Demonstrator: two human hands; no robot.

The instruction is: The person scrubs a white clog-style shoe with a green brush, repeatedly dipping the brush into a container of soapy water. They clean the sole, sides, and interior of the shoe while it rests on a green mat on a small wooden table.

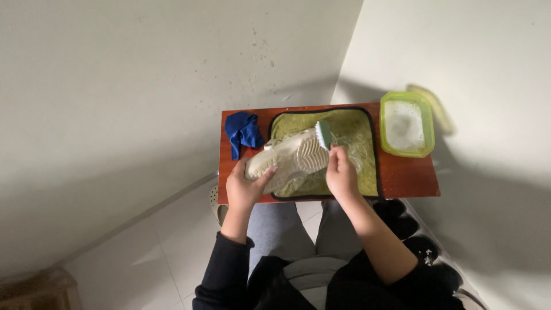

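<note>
One pale cream rubber-soled shoe [287, 158] lay sole-up at the middle of the frame, tilted on a green towel mat with a black border [361, 155]. The left hand [248, 185] wrapped its grip around the heel end, fingers curled over the edge, propping the shoe off the mat. The right hand [340, 172] pinched the handle of a small green scrubbing brush with white bristles [323, 133], which touched the sole near the toe.

With only the heel held, a hard stroke could probably twist the shoe out of that grip and let it drop onto the mat. Wet bristles might also flick drops toward the crumpled dark blue cloth [242, 132] just left of the mat, or over the reddish-brown wooden desk [407, 175].

At the upper right, a lime-green plastic tub of soapy water [406, 123] sat on the far corner of the desk, part of it seemingly over the edge; a careless reach with the brush could tip it. Dark shoes [402, 221] stood on the floor below, in the path of any spill.
</note>
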